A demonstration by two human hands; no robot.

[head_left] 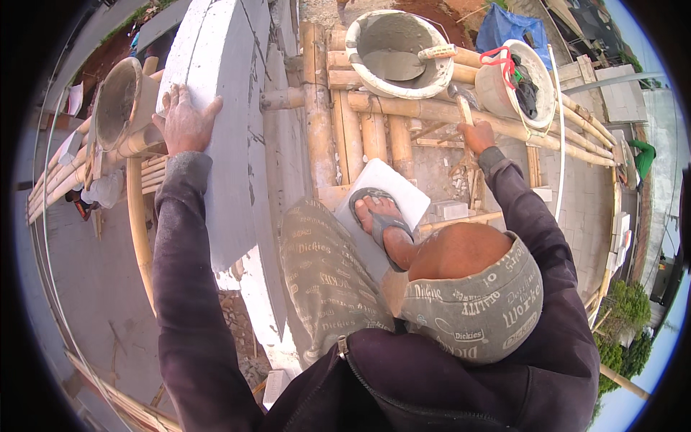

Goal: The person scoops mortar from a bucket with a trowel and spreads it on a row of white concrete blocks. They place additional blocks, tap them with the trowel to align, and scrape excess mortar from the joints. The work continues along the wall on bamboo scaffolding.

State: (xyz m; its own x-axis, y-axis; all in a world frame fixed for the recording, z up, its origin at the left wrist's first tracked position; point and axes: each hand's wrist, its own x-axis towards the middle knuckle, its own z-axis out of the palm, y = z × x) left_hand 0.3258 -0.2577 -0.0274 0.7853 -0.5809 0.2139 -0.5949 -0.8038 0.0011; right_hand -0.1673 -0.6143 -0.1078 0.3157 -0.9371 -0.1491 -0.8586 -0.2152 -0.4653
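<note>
White aerated-concrete block point(212, 47): judged stiff, edge-brittle; hold by broad faces. Left hand point(188, 119) spread on near end; right hand point(478, 136) clamped round wooden handle point(463, 109).

The wall point(234, 93) is white on top and pale grey down its side, with darker streaks. The handle point(464, 109) is light tan; the bamboo poles point(319, 108) are golden yellow-brown. The jacket point(461, 385) is dark purplish black, the trousers point(320, 263) grey-olive, printed all over with paler lettering. Off-white rims the bucket point(353, 54) of grey mortar point(389, 66). The tarp point(515, 27) is bright blue, the strap point(497, 52) red.
</note>
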